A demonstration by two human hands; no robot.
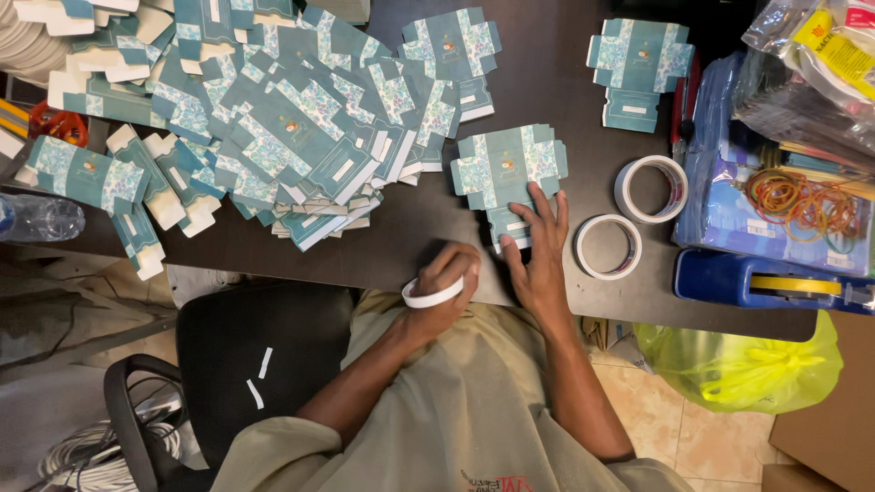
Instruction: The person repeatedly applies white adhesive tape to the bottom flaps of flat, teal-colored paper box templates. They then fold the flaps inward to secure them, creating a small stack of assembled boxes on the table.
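Two hands: left (444, 290) grips tape roll (430, 295), right (538, 251) presses teal carton blank (507, 173).

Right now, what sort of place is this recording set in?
Probably a small packaging workspace. A dark table holds a heap of flat teal box blanks, tape rolls and rubber bands; the left hand holds a tape roll.
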